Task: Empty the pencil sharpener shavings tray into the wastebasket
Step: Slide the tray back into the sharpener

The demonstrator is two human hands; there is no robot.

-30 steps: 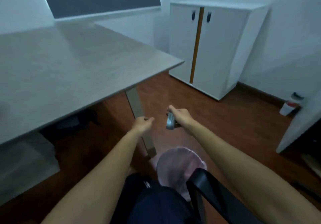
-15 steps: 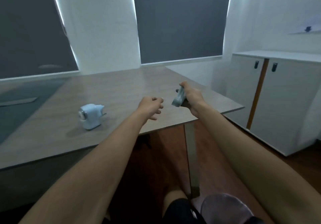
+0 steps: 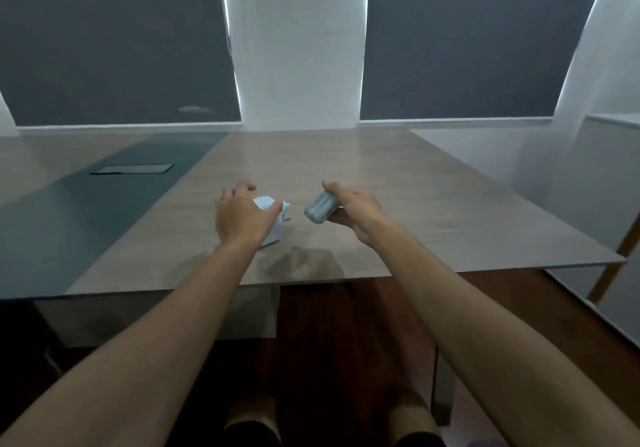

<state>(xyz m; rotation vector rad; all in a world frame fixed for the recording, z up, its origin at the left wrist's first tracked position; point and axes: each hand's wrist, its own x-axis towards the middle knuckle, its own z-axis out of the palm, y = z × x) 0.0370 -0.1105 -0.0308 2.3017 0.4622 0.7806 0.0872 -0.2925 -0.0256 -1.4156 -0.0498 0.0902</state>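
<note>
Far left on the desk: a dark inlaid strip with a flat rectangular hatch set in it. Nothing of ours there.

Left of centre: our left hand is spread over the pale blue pencil sharpener, which stands on the desk. The fingers are open and curved, thumb toward the right side of the body. We cannot tell whether the palm is touching the sharpener or hovering just above it; the hand hides most of the body.

Centre right: our right hand grips the grey shavings tray above the desk, fingers closed round its far end. The tray's long axis runs from upper right down to lower left, and its free end points toward the sharpener, just beside it with a small gap between.

Wastebasket: not in view. We cannot see whether the tray is empty.

Judgement: with the tray aimed at the sharpener and the left hand set to steady it, the step in hand looks like refitting the tray. The relation that matters: the sharpener lies to the left of the tray's free end, roughly along its axis, so the move is a short slide leftward. The left hand is the nearer one to the sharpener and should hold it against that push. Risk: a tilted tray may jam at the slot
</note>
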